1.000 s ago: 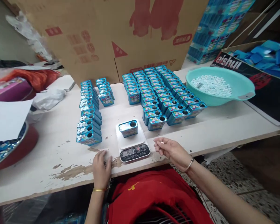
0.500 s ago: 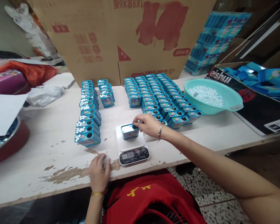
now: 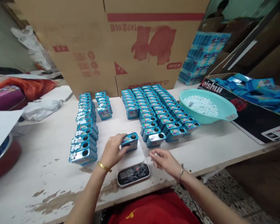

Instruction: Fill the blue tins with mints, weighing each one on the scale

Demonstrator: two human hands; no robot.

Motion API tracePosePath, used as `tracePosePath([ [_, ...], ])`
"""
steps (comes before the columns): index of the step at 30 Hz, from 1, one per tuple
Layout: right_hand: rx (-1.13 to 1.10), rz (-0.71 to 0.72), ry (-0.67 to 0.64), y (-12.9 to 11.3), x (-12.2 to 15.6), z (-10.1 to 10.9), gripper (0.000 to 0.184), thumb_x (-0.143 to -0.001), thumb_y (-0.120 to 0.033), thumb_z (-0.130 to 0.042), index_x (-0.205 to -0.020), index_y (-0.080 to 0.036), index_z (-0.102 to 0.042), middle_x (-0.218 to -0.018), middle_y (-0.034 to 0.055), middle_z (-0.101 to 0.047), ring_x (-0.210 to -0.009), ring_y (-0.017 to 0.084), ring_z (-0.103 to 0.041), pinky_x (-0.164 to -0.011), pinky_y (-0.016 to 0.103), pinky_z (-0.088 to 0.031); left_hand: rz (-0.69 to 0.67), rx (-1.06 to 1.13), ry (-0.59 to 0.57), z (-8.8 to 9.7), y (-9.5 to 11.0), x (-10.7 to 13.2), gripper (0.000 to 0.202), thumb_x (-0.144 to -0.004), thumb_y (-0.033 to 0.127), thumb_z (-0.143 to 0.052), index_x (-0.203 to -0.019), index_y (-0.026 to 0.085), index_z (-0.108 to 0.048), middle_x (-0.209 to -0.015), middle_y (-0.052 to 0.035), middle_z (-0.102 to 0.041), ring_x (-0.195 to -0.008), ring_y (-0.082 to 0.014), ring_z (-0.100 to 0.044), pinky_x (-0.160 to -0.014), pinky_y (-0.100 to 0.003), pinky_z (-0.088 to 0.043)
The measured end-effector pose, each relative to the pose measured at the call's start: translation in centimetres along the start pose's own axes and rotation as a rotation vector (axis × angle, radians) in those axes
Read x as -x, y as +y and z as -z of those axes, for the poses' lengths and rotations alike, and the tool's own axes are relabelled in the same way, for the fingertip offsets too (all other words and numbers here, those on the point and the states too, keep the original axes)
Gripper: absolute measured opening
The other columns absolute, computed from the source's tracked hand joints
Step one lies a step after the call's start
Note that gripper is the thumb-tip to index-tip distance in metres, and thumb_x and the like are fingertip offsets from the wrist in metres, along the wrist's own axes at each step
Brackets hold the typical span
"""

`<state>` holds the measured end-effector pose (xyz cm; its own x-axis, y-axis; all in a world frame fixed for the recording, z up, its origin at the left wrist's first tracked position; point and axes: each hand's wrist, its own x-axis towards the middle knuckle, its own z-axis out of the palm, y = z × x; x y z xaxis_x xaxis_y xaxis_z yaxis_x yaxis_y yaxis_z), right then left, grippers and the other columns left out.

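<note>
My left hand [image 3: 112,151] is closed round the side of a small blue tin [image 3: 132,142] with a round hole in its top. The tin is on or just over the white platform of a digital kitchen scale [image 3: 133,175]; I cannot tell whether it touches. To the right of the scale, my right hand [image 3: 164,161] is pinched shut over small white candies [image 3: 156,154], partly hidden by the fingers. Left of the scale runs a column of blue tins [image 3: 84,156] with white candies lying on their tops.
Rows of blue tins [image 3: 155,139] fill the table's middle right. A mint-green basin [image 3: 224,115] of white candies stands beside them. Behind is a large cardboard box [image 3: 91,37]. An open carton [image 3: 245,118] of blue tins is at right, a red bowl [image 3: 11,161] at left.
My left hand has moved from the table edge up to the tin and taken hold of it. My right hand has drawn back from the tin's hole, rightward and nearer me. The view has tilted up.
</note>
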<state>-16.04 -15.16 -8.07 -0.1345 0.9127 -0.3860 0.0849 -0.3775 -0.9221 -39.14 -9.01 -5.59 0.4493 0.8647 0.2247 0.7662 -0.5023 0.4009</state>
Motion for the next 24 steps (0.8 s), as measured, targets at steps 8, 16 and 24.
tracePosePath([
  [8,-0.087,-0.161,0.107,6.4,0.4,0.4,0.051,-0.059,-0.069,-0.057,-0.061,-0.019,-0.049,-0.034,-0.0064,-0.042,-0.030,0.004,-0.025,-0.037,0.020,-0.016,0.028,-0.155,0.011,-2.1,-4.9,-12.5,0.031,-0.076,0.025,-0.060,-0.106,0.019,-0.055,-0.101,-0.0061,-0.063,-0.094,-0.0211,-0.058,-0.080,-0.032,-0.042],
  [16,-0.133,-0.211,0.067,6.9,0.2,0.3,0.057,-0.056,-0.076,-0.055,-0.064,-0.019,-0.050,-0.035,-0.0068,-0.038,-0.033,0.005,-0.023,-0.038,0.021,-0.014,0.174,-0.411,0.195,-2.0,-7.1,-15.4,0.043,-0.083,0.035,-0.051,-0.123,0.020,-0.047,-0.124,-0.0137,-0.048,-0.115,-0.0276,-0.043,-0.093,-0.042,-0.033],
  [24,-0.159,-0.178,0.066,7.4,0.4,0.4,0.060,-0.057,-0.078,-0.054,-0.068,-0.019,-0.054,-0.036,-0.0075,-0.037,-0.035,0.005,-0.022,-0.039,0.022,-0.015,0.396,-0.631,0.158,2.1,-11.3,-14.5,0.012,-0.077,0.018,-0.052,-0.081,0.016,-0.062,-0.115,-0.0178,-0.051,-0.116,-0.0358,-0.040,-0.089,-0.053,-0.031],
])
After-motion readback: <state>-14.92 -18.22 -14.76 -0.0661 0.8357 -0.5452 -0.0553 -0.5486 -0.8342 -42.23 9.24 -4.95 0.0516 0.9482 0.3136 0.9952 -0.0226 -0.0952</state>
